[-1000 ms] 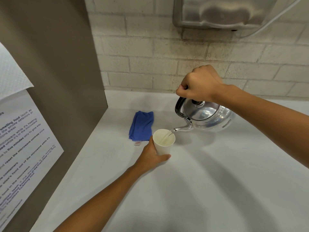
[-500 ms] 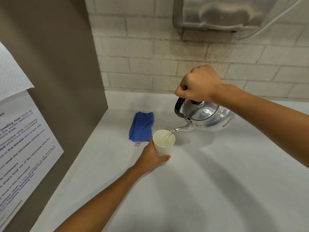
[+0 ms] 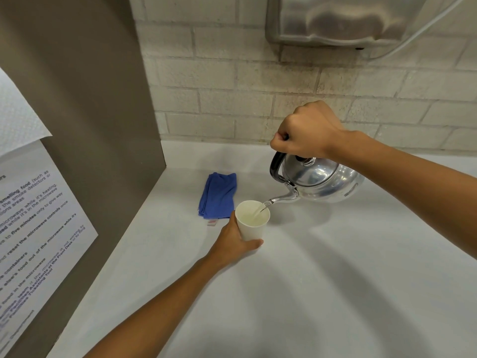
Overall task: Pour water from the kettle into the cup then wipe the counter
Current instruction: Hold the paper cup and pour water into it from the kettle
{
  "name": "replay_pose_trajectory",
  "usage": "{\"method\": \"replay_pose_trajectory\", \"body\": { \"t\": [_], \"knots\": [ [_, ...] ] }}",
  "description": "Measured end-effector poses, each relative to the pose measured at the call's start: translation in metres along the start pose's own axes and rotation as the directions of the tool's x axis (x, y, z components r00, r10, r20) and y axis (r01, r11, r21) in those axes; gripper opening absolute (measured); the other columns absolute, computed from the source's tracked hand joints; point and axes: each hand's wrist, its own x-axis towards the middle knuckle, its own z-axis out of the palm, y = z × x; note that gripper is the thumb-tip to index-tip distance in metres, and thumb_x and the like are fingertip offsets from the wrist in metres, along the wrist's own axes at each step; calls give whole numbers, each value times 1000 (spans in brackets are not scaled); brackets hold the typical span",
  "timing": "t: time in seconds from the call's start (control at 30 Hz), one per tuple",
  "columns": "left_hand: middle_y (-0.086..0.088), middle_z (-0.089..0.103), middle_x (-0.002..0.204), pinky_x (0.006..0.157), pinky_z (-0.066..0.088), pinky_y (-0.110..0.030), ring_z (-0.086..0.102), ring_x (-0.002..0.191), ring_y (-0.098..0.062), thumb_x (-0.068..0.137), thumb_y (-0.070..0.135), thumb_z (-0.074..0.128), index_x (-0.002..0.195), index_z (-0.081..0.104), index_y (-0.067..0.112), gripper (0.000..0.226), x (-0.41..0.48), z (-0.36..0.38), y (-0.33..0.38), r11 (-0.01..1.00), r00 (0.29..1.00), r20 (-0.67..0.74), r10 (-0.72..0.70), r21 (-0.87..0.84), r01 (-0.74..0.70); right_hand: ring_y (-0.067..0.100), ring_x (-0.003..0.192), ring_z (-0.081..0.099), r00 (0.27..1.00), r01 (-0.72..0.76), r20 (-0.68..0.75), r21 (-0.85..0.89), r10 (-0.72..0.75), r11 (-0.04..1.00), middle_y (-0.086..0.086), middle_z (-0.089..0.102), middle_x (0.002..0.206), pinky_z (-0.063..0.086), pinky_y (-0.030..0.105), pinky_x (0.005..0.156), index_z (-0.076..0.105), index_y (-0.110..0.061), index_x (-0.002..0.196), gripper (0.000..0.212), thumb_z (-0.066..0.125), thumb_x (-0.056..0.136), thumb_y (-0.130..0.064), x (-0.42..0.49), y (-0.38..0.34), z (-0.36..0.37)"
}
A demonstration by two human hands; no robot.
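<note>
Overhead, my right hand (image 3: 305, 130) is fisted on the tilted shiny steel kettle's (image 3: 321, 180) black handle, spout over the white paper cup (image 3: 251, 223), which my left hand (image 3: 236, 242) grips on the white counter (image 3: 335, 280).

Head view: worn on the head, facing forward and down, close over the desk (image 3: 335, 280)
Shared view: none, single camera

Cup (image 3: 252, 220) on counter (image 3: 335, 280), cloth (image 3: 219, 195) behind-left, kettle (image 3: 317, 179) right, spout over rim.
</note>
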Motion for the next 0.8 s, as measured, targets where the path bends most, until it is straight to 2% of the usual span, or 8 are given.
{"method": "replay_pose_trajectory", "body": {
  "t": [0.3, 0.43, 0.53, 0.8],
  "knots": [
    [13, 45, 116, 85, 39, -23, 46, 107, -9, 64, 26, 82, 125, 29, 33, 81, 0, 0, 0, 1000, 1000, -2, 0, -5, -1, 17, 40, 13, 999, -8, -35, 29, 9, 1000, -2, 15, 37, 13, 21, 46, 23, -14, 41, 43, 49, 74, -20, -2, 1, 1],
    [20, 45, 111, 79, 38, -14, 47, 104, -6, 63, 28, 82, 120, 28, 38, 79, -1, 0, 0, 1000, 1000, -1, -1, 5, 1, 17, 40, 13, 1000, 8, -25, 19, -7, 1000, -2, 15, 37, 13, 21, 46, 26, -14, 41, 41, 49, 75, -20, -3, -1, 3],
    [16, 46, 113, 81, 39, -18, 47, 105, -8, 64, 28, 82, 122, 29, 36, 79, -1, 0, 0, 1000, 1000, -3, -2, 6, 2, 18, 41, 13, 999, 3, -37, 26, -2, 1000, -2, 14, 38, 12, 21, 46, 24, -14, 41, 41, 49, 73, -20, -2, 0, 2],
    [11, 46, 118, 83, 38, -19, 46, 107, -9, 64, 26, 82, 129, 31, 25, 83, -3, -1, 5, 1000, 1000, -12, 12, 7, -12, 15, 38, 12, 995, -60, -72, 133, 70, 989, -4, 15, 36, 14, 21, 46, 21, -16, 39, 44, 48, 73, -21, -4, 7, 11]
  ]
}}
